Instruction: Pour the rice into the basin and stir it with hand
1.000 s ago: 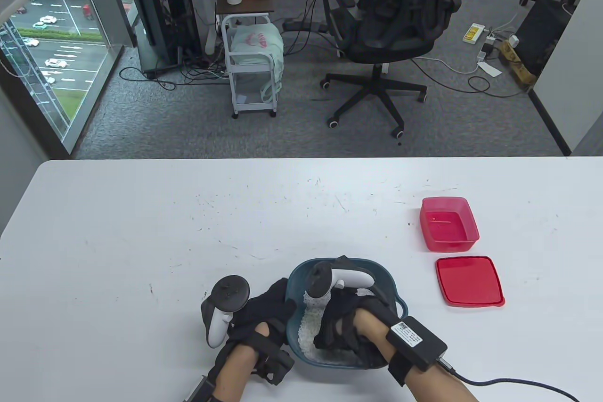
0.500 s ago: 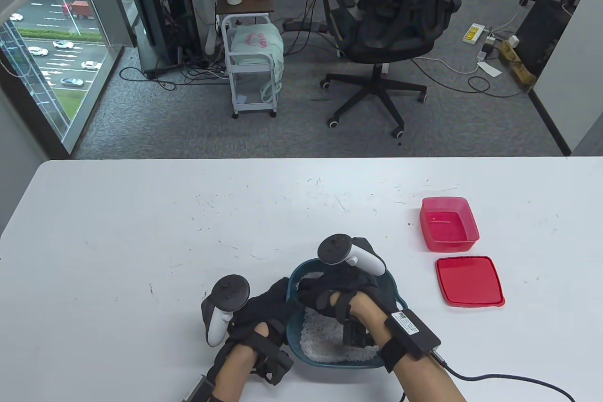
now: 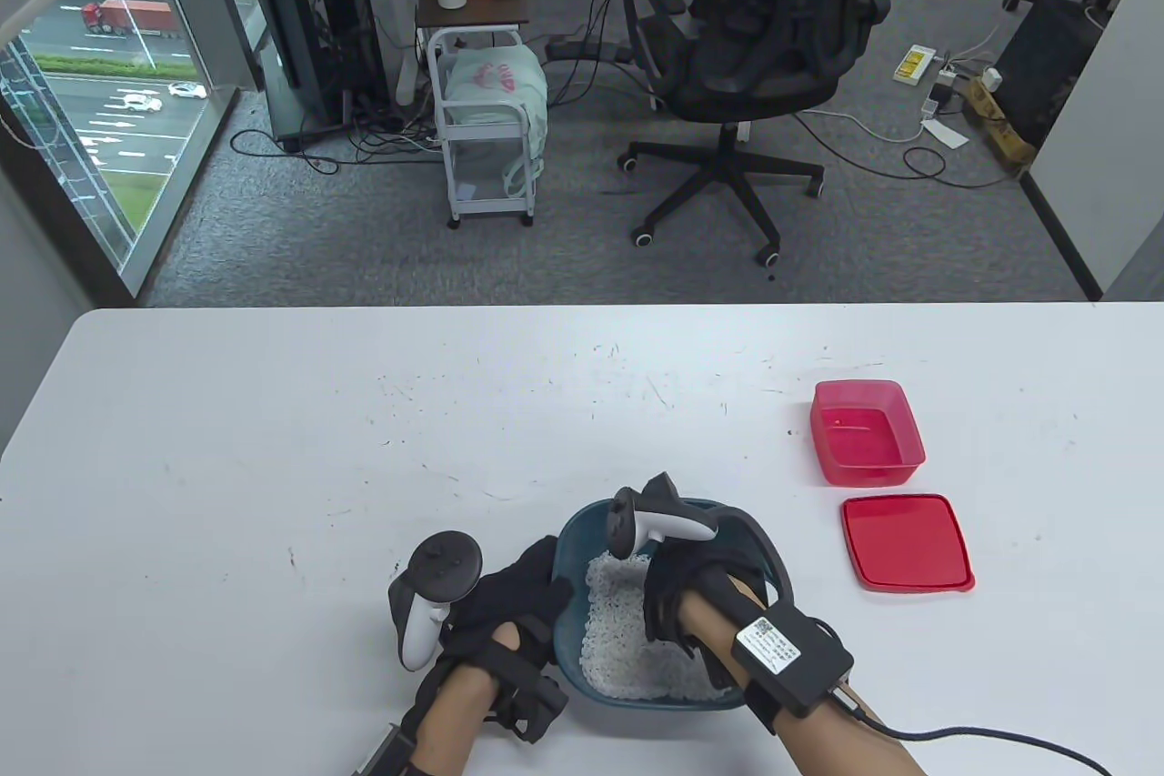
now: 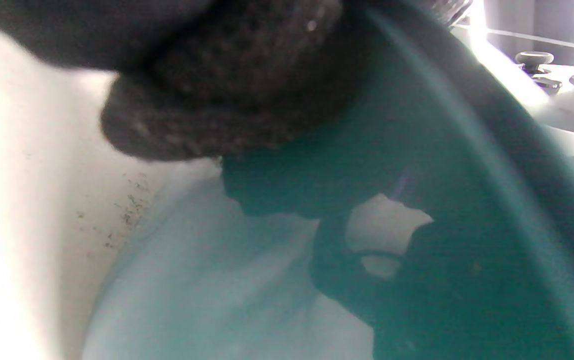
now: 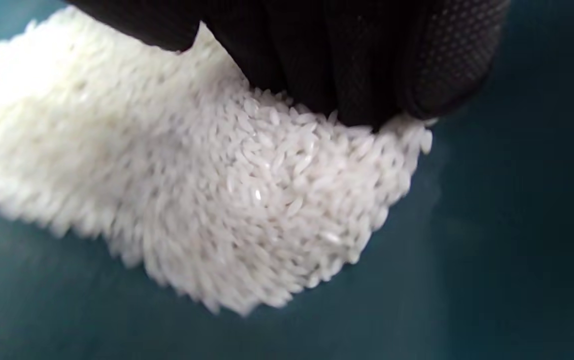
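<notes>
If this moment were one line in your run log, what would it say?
stage: stirring | right hand: fingers in rice | left hand: holds basin rim | red box: empty

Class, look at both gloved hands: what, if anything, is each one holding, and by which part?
Left hand grips the basin by its left rim. Right hand holds nothing; its fingers dip into the rice.

Gloved fingers (image 5: pixel 367 65) pressed into rice (image 5: pixel 227 200) heap inside teal basin (image 5: pixel 492 250).

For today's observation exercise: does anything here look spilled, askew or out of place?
Nothing stands out. The rice lies inside the basin, none visible on the table, and the empty red box sits upright beside its lid.
</notes>
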A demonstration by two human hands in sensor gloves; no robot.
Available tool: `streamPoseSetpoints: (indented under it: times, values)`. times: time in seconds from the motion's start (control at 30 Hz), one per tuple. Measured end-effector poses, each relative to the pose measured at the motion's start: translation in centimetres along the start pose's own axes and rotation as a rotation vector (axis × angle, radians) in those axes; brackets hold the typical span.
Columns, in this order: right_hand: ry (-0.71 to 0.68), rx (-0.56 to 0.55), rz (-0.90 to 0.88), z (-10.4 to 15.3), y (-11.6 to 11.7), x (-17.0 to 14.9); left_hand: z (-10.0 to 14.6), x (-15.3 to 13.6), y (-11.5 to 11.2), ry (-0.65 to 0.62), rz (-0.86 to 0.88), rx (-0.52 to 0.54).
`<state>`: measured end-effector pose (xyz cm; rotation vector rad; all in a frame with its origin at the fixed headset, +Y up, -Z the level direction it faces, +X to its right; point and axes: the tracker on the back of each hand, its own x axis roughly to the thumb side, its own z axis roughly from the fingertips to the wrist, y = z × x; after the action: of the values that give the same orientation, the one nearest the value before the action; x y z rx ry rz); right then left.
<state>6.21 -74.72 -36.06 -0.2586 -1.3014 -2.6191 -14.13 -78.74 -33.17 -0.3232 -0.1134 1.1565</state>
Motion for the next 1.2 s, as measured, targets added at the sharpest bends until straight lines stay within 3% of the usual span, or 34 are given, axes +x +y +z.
streamPoseSetpoints:
  times: [0.17,0.37,0.5,0.67,0.9,1.1,1.2]
  values:
    - [-0.085,0.093,-0.015,0.1,1.2,1.0,0.0,0.0,0.0,0.006,0.003,0.005]
    - [-0.526,0.186,-0.326,0.0,0.8,1.8,0.0,0.0,0.0,0.009,0.009,0.002]
    - [-0.682,0.25,-0.568,-0.8,0.5,1.8,0.1,0.0,0.0,0.001,0.012,-0.004]
    - [-0.569,0.04,-0.589,-1.0,-1.0,0.9,0.0,0.0,0.0,-0.009,0.009,-0.016]
    - [-0.312,-0.204,-0.448,-1.0,-2.3,-0.2,0.0,0.0,0.1,-0.018,0.003,-0.022]
    - [-0.025,-0.149,-0.215,-0.8,-2.1,-1.6,0.0,0.0,0.0,-0.012,0.002,-0.016]
    - [0.03,-0.079,-0.115,-0.6,-1.2,-1.8,0.0,0.0,0.0,-0.008,0.0,-0.011]
